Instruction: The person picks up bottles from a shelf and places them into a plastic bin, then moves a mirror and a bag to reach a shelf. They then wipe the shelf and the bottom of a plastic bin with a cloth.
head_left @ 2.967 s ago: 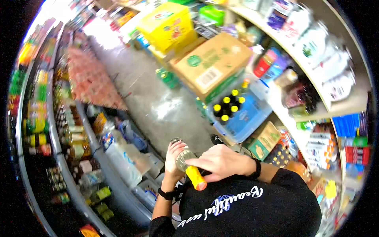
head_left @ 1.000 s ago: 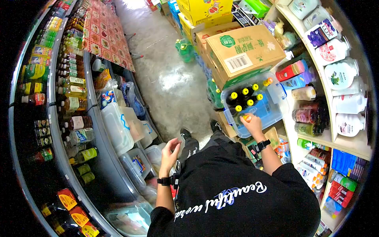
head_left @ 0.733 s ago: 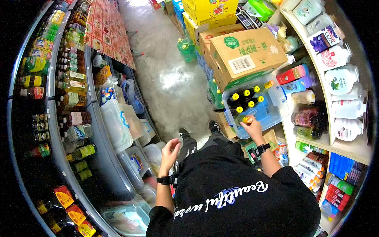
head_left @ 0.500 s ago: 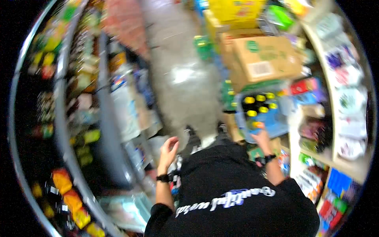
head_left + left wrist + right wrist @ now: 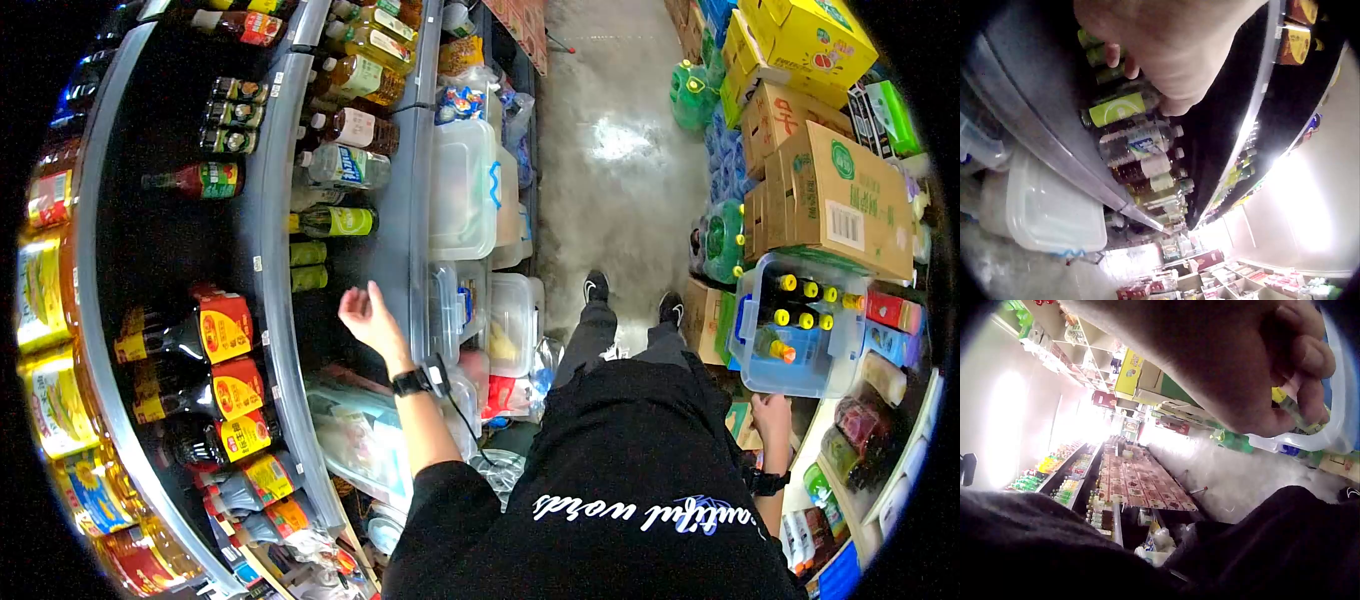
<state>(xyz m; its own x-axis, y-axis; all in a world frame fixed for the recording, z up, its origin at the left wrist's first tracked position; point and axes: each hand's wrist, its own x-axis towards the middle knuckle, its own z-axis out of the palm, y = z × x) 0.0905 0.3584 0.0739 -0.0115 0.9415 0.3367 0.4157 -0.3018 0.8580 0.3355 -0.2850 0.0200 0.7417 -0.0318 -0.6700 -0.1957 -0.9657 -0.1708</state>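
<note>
The left hand is hovering at the shelf, its fingers being loosely spread and grasping nothing. A green-labelled bottle is standing upright beyond the fingertips, its long axis running crosswise in the head view, neck pointing left. Small green containers are occupying the nearer space between bottle and fingers. The left hand is lying nearer this bottle than the right hand. The right fingers are curling beside the near wall of the plastic box; whether they are gripping its rim cannot be told. An orange-capped bottle is sitting inside, just beyond them.
</note>
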